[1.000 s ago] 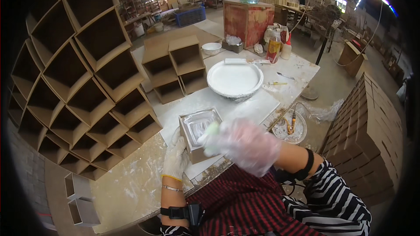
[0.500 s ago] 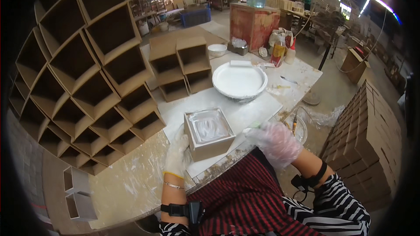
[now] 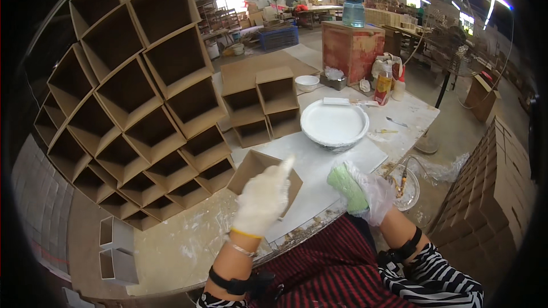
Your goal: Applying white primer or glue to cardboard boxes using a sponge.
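Note:
My left hand (image 3: 261, 201), in a white glove, lies over a brown cardboard box (image 3: 250, 166) near the table's front edge. One finger stretches toward the far right; the other fingers seem curled on the box, partly hidden. In a clear plastic glove, my right hand (image 3: 377, 195) grips a green sponge (image 3: 347, 188) just right of the box, above the table edge. Beyond them stands a wide bowl (image 3: 335, 125) of white paste, with a flat white piece (image 3: 337, 101) across its far rim.
Open cardboard boxes (image 3: 165, 63) are stacked high on the left, with a smaller stack (image 3: 268, 105) behind the work spot. A small white bowl (image 3: 307, 83), a bottle (image 3: 383, 85) and a knife (image 3: 397, 121) lie farther back. More cardboard (image 3: 485, 182) is piled at right.
My left hand has moved from the box's left side to over it. The box is turned, its white-smeared face no longer showing. The green sponge in my right hand now shows clearly. The view has shifted.

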The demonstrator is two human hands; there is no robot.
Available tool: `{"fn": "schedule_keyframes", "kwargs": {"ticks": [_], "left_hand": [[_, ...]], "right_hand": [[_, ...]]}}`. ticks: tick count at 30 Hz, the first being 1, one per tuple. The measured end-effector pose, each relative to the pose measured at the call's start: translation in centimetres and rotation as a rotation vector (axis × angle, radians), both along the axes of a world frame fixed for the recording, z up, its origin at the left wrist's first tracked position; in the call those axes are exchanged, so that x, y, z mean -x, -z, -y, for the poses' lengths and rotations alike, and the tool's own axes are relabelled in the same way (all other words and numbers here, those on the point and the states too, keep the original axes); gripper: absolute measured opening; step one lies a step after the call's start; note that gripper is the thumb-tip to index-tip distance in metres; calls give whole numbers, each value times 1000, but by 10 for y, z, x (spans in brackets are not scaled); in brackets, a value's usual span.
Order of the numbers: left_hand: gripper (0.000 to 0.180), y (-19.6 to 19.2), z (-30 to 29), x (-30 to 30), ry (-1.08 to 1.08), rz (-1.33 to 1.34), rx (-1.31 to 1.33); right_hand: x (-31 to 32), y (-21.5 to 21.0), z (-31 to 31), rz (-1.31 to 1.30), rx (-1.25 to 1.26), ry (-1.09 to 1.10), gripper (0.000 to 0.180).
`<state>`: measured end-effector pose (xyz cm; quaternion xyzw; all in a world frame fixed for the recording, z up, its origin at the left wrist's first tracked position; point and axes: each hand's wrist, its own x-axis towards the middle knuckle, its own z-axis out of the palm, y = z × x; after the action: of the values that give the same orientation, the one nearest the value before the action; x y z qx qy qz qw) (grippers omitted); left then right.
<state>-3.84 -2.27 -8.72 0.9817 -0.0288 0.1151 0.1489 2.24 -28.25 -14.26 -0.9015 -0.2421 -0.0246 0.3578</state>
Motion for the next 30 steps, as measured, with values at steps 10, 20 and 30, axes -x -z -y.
{"fn": "schedule_keyframes", "kwargs": {"ticks": [10, 20, 30], "left_hand": [[97, 18, -5, 28, -211, 128, -38], [95, 47, -19, 34, -285, 68, -95], [111, 53, -28, 38, -215, 79, -28]], "right_hand": [[-101, -47, -80, 874, 206, -677, 35], [-123, -36, -153, 312, 340, -676, 37], [-55, -66, -69, 603, 219, -752, 26]]}}
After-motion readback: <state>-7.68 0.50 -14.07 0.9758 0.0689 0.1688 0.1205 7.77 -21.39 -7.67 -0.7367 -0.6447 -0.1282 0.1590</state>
